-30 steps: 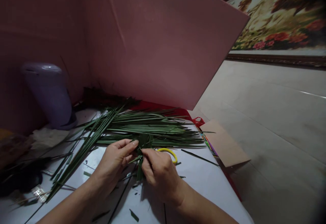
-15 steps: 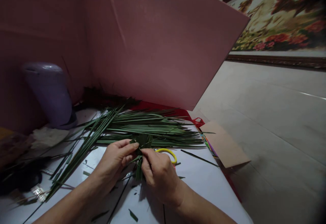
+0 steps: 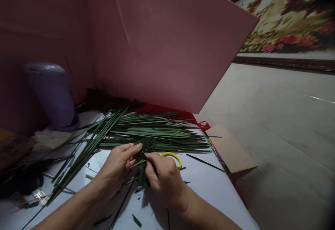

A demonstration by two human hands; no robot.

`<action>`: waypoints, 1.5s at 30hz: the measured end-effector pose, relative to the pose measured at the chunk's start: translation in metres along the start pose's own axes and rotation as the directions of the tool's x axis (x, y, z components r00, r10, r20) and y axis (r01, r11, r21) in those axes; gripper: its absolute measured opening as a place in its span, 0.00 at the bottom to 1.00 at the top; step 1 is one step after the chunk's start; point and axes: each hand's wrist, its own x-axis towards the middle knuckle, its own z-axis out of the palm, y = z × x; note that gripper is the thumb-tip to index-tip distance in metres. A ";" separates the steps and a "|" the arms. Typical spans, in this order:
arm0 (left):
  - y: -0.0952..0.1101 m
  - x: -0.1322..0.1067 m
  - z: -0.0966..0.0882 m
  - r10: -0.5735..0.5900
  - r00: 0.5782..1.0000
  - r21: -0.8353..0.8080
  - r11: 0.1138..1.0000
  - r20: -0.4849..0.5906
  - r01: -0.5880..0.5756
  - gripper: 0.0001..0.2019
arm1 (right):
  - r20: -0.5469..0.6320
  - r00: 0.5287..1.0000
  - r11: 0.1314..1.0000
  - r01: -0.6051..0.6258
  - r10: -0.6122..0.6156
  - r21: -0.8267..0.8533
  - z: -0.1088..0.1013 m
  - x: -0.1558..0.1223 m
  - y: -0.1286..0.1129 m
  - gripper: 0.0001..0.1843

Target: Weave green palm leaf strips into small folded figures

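Observation:
Between my two hands is a small bunch of folded green leaf strips [image 3: 142, 178], dark and partly hidden by the fingers. My left hand [image 3: 125, 158] pinches its left side between thumb and fingers. From the right, my right hand [image 3: 163, 170] grips the bunch with thumb and forefinger. Just behind my right hand lies a yellow scissor-like handle loop [image 3: 174, 156], the rest of it covered. Beyond both hands, long green leaf blades [image 3: 146, 129] are spread in a pile on the white table [image 3: 209, 188].
A purple container [image 3: 53, 97] stands at the left near crumpled white tissue [image 3: 51, 139]. Pink panels [image 3: 167, 48] rise behind the leaves. Leaf scraps [image 3: 136, 220] are scattered over the tabletop. Past the right edge, a brown cardboard piece [image 3: 232, 150] sits lower down.
Both hands keep hold of the leaf bunch in nearly the same place. The view has shifted very slightly.

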 end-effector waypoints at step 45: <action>0.003 -0.002 -0.001 0.033 0.998 0.126 0.992 -0.060 -0.025 0.14 | -0.051 0.998 1.000 -0.022 0.021 -0.018 0.002 -0.004 0.001 0.12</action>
